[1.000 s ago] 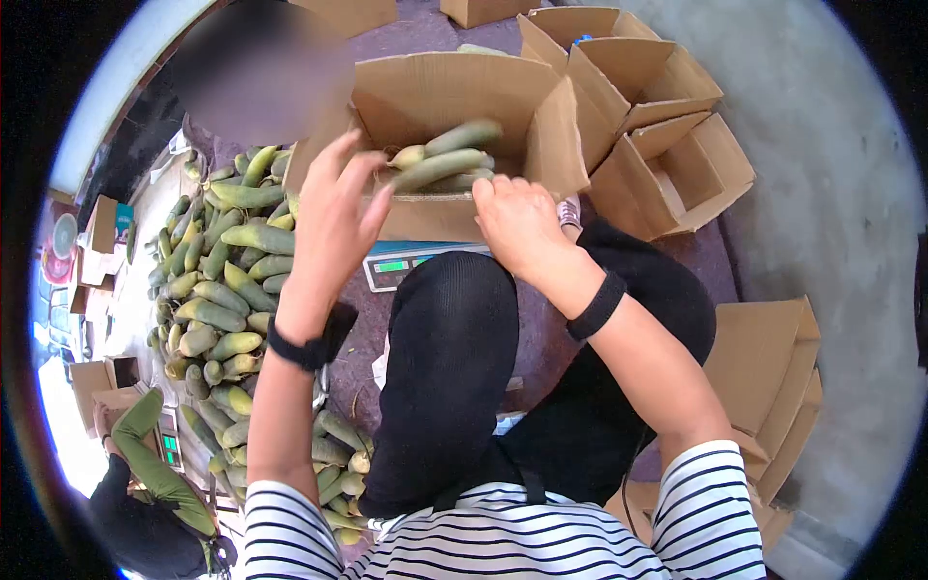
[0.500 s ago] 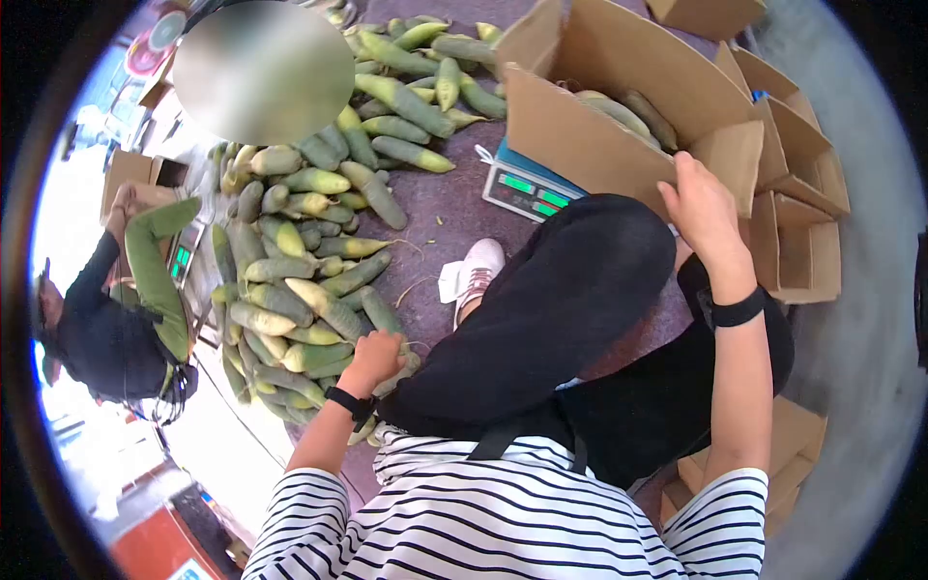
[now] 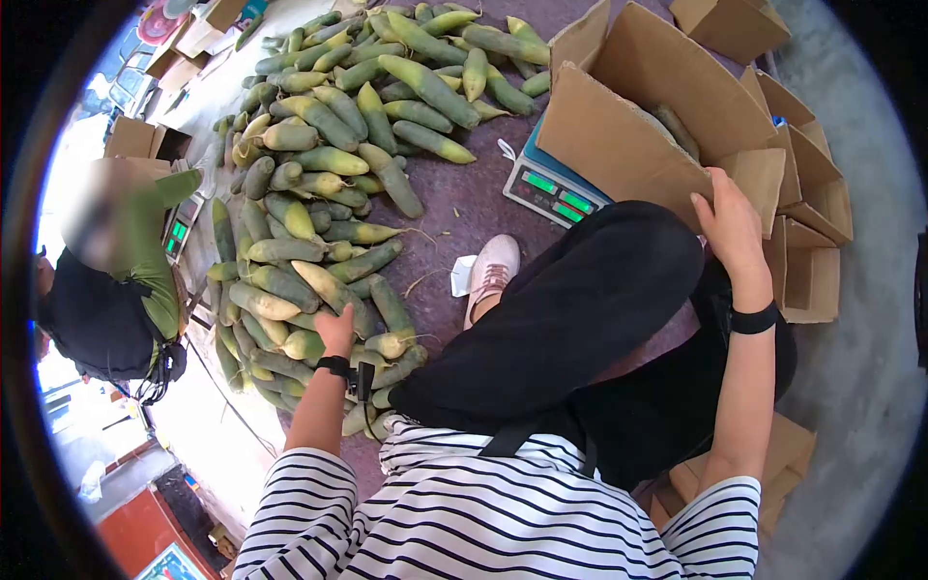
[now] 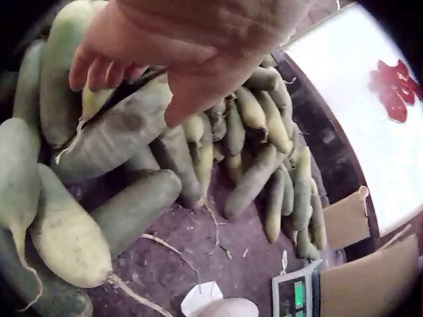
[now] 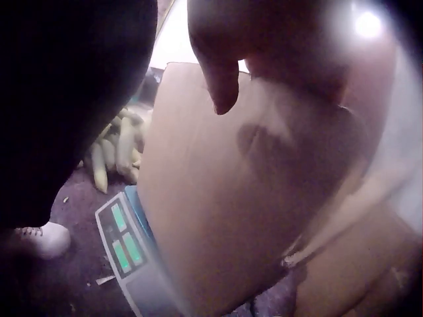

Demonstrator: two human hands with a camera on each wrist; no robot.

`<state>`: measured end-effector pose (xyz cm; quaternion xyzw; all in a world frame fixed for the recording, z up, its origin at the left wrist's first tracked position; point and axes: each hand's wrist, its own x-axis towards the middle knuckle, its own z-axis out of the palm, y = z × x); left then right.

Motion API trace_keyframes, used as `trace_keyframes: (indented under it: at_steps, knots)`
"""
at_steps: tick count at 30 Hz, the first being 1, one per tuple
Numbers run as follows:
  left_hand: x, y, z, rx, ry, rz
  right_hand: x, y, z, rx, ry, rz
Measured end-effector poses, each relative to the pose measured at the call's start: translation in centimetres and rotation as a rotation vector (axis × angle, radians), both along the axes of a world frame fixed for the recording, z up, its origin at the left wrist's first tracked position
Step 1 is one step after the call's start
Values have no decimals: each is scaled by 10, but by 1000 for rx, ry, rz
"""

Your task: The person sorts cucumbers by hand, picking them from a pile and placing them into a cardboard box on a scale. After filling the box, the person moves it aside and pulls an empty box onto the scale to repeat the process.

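My left hand [image 3: 336, 331] is over the near part of a heap of green radishes [image 3: 406, 106]. In the left wrist view, its thumb stands apart from the bent fingers, low over a dark green radish [image 4: 115, 135]; the thumb tip overlaps that radish. My right hand [image 3: 733, 227] holds the near rim of a cardboard box [image 3: 619, 130], thumb on the outer wall and fingers over the edge. More radishes [image 3: 675, 130] lie inside, partly hidden by the wall. Under the box is a digital scale [image 3: 551, 193] with green displays.
Other open cardboard boxes [image 3: 810, 266] stand at the right. My bent knee [image 3: 619, 280] lies between the heap and the box, with a pink shoe [image 3: 497, 263] on the purple ground cover [image 3: 449, 208]. Another person [image 3: 106, 319] sits at the left beside a second scale [image 3: 177, 235].
My left hand has left the box area and gone down to the radish heap at the left, then slightly further left. The right hand stays on the box rim. The head view has swung left.
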<state>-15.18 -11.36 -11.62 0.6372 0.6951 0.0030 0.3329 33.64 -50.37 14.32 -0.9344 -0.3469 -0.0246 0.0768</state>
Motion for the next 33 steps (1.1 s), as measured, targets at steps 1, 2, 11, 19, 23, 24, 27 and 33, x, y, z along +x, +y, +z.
trace_keyframes:
  at_steps: [1, 2, 11, 19, 23, 24, 27, 33]
  knots:
    - [6, -6, 1, 134, 127, -83, -1, 0, 0, 1, -16, -1]
    - [14, -12, 6, 269, 254, -164, -1, 2, -1, 4, -33, 0]
    - [16, 44, -46, 23, 203, 39, 1, 2, -11, 1, -114, -18]
    - [34, -6, 21, 65, -87, -129, -5, 4, -4, -48, -101, -108]
    - [63, -47, 57, 203, -217, -520, -4, 1, -10, -9, -109, -90]
    - [80, -55, 74, 224, -276, -579, -4, 1, -12, 2, -123, -76]
    - [144, -78, 146, 289, -409, -678, -5, 0, -14, 11, -136, -81]
    - [249, -77, 266, 446, -893, -651, -4, -1, -18, 7, -152, -94]
